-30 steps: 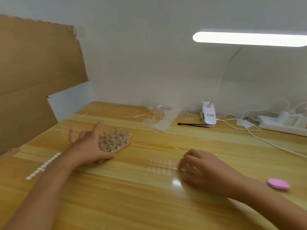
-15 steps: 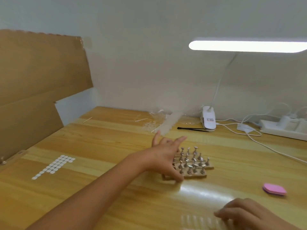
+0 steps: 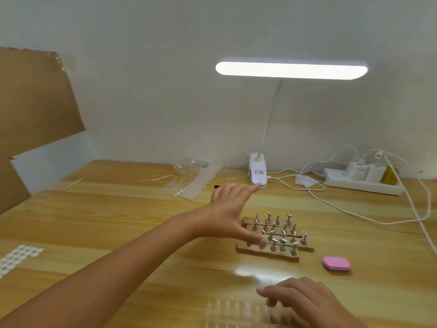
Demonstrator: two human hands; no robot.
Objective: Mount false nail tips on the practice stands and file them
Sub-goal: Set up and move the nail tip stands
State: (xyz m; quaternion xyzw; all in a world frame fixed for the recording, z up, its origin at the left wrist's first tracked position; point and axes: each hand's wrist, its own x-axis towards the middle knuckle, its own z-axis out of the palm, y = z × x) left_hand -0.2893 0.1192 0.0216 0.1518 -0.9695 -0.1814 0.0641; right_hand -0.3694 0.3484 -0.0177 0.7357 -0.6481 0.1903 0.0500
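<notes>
One set of practice stands [image 3: 275, 240] sat near the middle of the table [image 3: 118, 221]: four wooden bars lying side by side, each carrying a row of small metal pegs. The farthest bar showed four pegs. The other rows were partly covered, so their count could not be told.

The left hand [image 3: 227, 214] lay at 9 o'clock of the stands, spread wide, fingers straight and pointing toward 1 o'clock. Its thumb touched the near-left end of the bars, and it gripped nothing.

The right hand [image 3: 305, 301] was at 6 o'clock of the stands, near the lower edge of the view. Its bent fingers rested on the right end of one clear strip of nail tips [image 3: 236, 313]. Blur hid whether it pinched the strip or only pressed on it. No tip sat on any peg.

One pink buffer block [image 3: 336, 263] lay at 4 o'clock of the stands, apart from them. At 12 o'clock stood one lit clip lamp [image 3: 291, 70], and at 2 o'clock one power strip [image 3: 361, 183] held three plugs. One sheet of white dots [image 3: 16, 256] lay far off at 9 o'clock, and clear bags [image 3: 186, 181] at 11 o'clock.
</notes>
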